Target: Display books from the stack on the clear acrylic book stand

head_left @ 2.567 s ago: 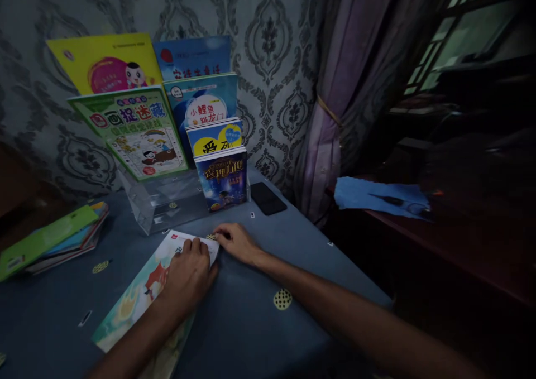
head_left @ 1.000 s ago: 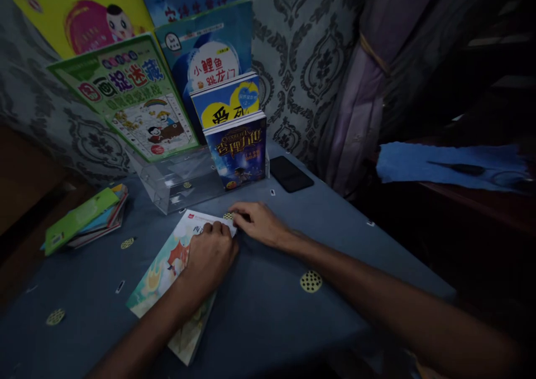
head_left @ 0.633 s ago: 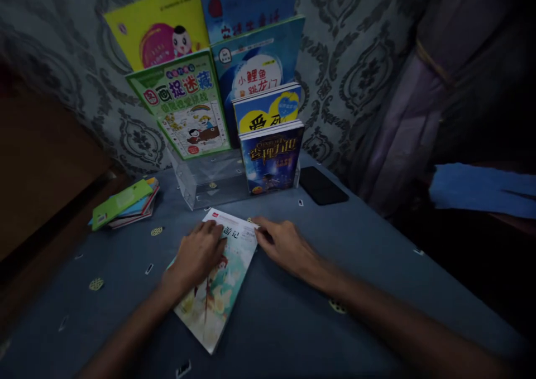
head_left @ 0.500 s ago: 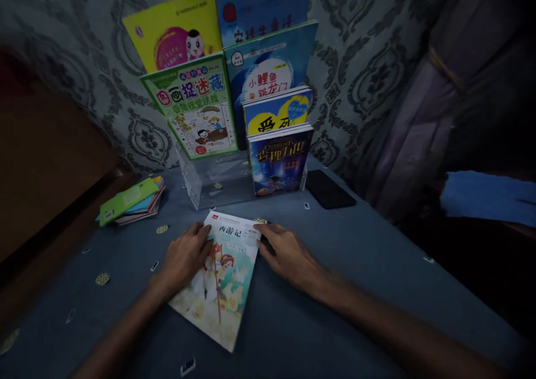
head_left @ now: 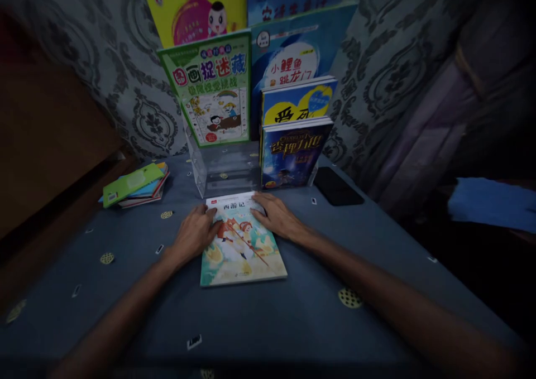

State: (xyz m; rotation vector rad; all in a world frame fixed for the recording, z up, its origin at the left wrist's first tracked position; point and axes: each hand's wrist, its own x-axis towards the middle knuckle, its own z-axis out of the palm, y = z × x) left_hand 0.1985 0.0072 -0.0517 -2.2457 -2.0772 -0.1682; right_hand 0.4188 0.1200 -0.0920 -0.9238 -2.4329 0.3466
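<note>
Blue-clothed table [head_left: 268, 323] carries a thin picture book [head_left: 240, 245] lying flat, cover up, just in front of the clear acrylic stand [head_left: 226, 169], its top edge near the empty front slot beside the dark-covered book [head_left: 293, 153]. Left hand [head_left: 193, 235] lies flat, fingers loosely spread on the book's upper left edge, and right hand [head_left: 275, 218] lies flat on the upper right corner, neither pinching anything; the step in hand looks like squaring the book to the stand. As flat as it lies, any lift calls for fingertips worked under an edge first; phone [head_left: 338, 186] and side stack [head_left: 136, 183] sit well apart
</note>
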